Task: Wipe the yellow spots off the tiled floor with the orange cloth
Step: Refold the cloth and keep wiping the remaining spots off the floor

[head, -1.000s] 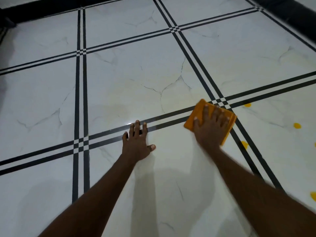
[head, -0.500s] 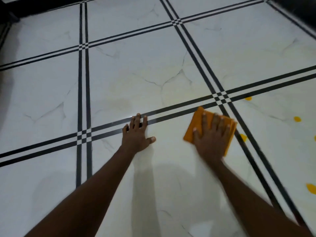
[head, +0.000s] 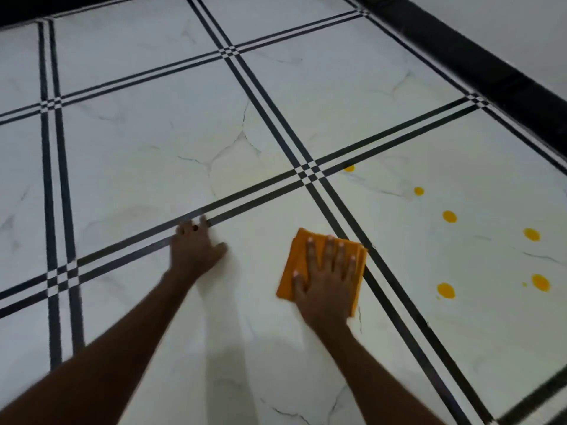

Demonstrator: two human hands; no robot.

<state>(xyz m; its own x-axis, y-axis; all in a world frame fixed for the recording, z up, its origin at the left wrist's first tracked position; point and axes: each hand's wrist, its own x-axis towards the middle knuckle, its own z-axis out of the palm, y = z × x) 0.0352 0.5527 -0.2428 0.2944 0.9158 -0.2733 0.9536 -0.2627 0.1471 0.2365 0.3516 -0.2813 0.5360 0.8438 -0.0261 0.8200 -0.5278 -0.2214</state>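
Note:
My right hand lies flat with spread fingers on the folded orange cloth, pressing it to the white tiled floor just left of a double black line. Several yellow spots mark the tile to the right: one near the line crossing, others further right, and one closest to the cloth. My left hand rests on the floor to the left of the cloth, fingers at a black line, holding nothing.
A black skirting strip runs along the right side under a pale wall. Another dark strip borders the far edge. Double black lines cross the white marble-look tiles.
My right hand has drawn the cloth back toward me and off the black line. The view has swung right, so more yellow spots show. My left hand stays planted.

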